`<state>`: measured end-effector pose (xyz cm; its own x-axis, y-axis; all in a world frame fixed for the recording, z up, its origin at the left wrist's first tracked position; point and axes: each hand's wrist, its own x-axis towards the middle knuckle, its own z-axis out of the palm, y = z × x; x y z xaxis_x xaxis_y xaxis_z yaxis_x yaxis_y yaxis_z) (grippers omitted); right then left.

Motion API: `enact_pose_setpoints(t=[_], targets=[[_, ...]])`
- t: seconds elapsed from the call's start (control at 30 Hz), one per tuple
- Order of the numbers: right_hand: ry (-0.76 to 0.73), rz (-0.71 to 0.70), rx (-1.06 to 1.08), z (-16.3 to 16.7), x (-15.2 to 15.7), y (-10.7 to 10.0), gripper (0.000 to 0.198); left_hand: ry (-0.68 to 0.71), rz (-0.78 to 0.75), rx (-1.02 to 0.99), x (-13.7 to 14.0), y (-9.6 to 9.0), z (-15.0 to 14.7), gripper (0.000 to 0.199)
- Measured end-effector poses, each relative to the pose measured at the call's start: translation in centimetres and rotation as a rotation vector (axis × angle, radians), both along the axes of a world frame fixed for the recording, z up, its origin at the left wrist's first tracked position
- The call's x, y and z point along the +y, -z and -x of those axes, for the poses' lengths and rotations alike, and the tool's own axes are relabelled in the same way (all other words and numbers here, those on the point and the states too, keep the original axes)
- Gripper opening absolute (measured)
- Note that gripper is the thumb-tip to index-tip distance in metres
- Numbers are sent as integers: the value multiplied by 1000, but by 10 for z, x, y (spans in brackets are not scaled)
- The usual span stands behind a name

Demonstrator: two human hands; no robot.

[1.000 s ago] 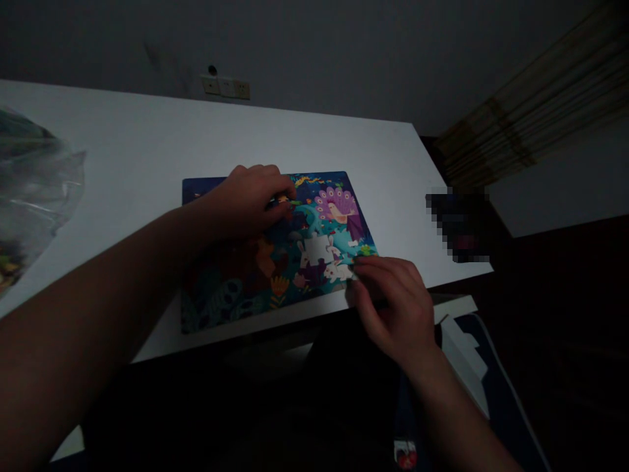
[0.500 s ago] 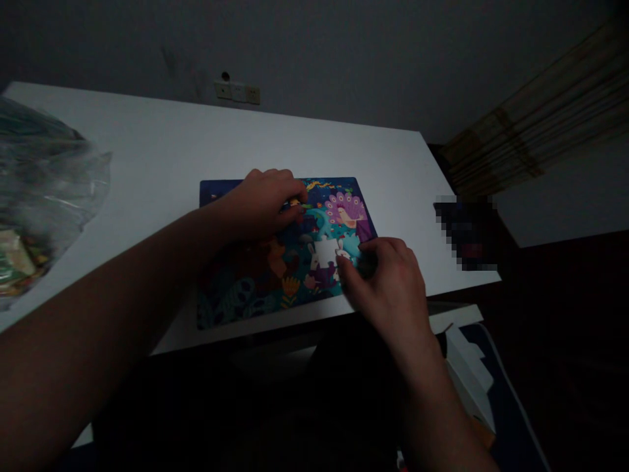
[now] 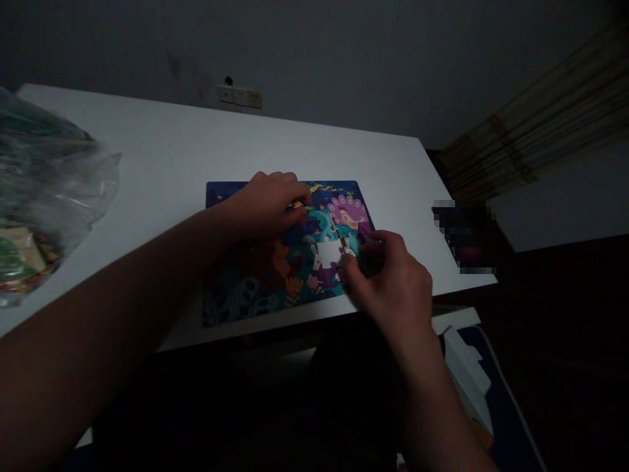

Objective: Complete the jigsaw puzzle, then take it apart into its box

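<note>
A colourful jigsaw puzzle [image 3: 280,262] with animal pictures lies on the white table, and a white piece-shaped gap [image 3: 328,252] shows between its rabbits. My left hand [image 3: 275,200] rests on the puzzle's upper middle, its fingers slightly bent and the thumb apart from them. Over the right side, my right hand [image 3: 393,275] is closed, with thumb and fingers around a puzzle piece [image 3: 348,249] bearing part of a white rabbit. That piece looks tilted up at its left edge, where a dark crack shows. The fingers hide much of it.
On the left of the table [image 3: 162,144] lies a clear plastic bag [image 3: 63,190] with packaged things inside. A blurred-out dark object [image 3: 464,236] is at the table's right edge. Wall sockets [image 3: 240,96] are behind, and an open white box [image 3: 466,373] sits below at right.
The piece at my right hand now looks raised and tilted, with a crack along its edge. My right fingers have shifted slightly upward. My left hand stays in place on the puzzle.
</note>
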<state>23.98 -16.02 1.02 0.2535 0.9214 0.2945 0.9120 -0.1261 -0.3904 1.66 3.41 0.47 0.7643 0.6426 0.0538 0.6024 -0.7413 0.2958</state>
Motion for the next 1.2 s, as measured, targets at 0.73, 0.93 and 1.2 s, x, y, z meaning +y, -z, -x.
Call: enact_pose_setpoints(t=[0.73, 0.93, 1.2], targets=[[-510, -168, -307, 18, -7, 8, 17, 274, -5, 3, -19, 13, -33, 64], [-498, -197, -258, 21, -6, 8, 15, 285, -13, 19, -21, 10, -34, 57], [-462, -157, -241, 26, -3, 10, 17, 283, -25, -22, -19, 16, -33, 55]])
